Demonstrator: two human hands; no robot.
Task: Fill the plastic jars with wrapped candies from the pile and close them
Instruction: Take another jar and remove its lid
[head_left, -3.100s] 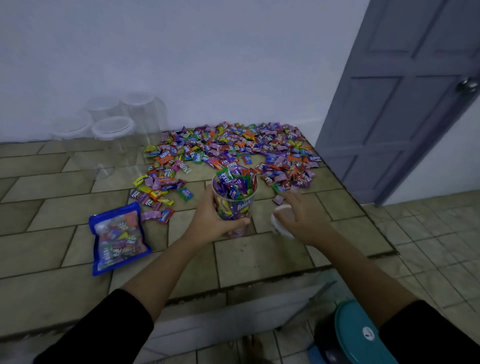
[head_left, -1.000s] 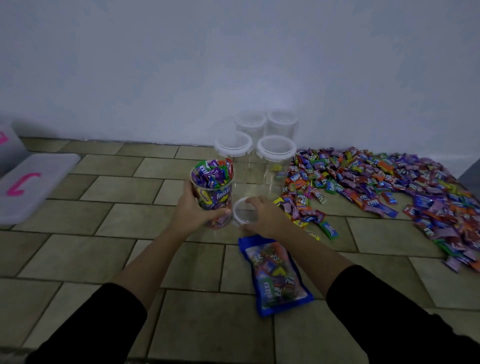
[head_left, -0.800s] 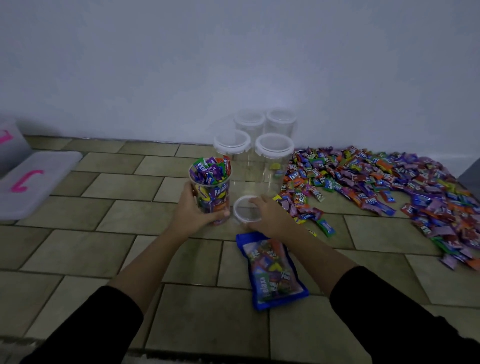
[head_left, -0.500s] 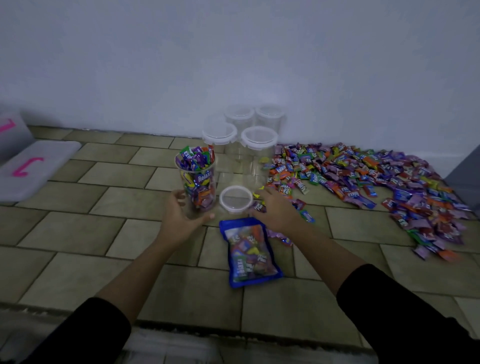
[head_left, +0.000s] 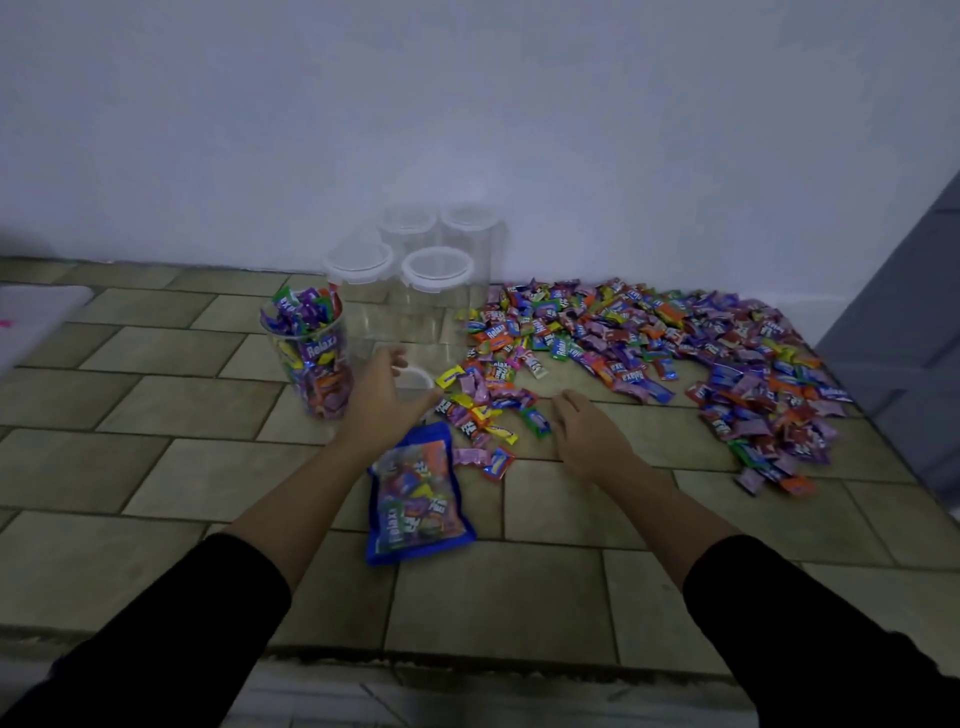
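A clear plastic jar (head_left: 310, 358), heaped with wrapped candies and without a lid, stands on the tiled ledge at the left. Just right of it lies a round white-rimmed lid (head_left: 417, 378). My left hand (head_left: 383, 402) arches over the lid, fingers at its far rim and thumb at its near rim, hiding most of it. My right hand (head_left: 587, 434) lies flat on the tiles with relaxed fingers, holding nothing, at the near edge of the candy pile (head_left: 649, 343). Several empty lidded jars (head_left: 439, 275) stand by the wall.
A blue bag of candies (head_left: 415, 501) lies on the tiles between my forearms. The ledge's front edge (head_left: 467, 654) drops off near me. A grey door (head_left: 909, 312) is at the right, and a white board (head_left: 36, 317) at the far left.
My left hand has let go of the filled jar and moved right onto the lid. My right hand has left the lid and shifted right toward the pile. The view panned right.
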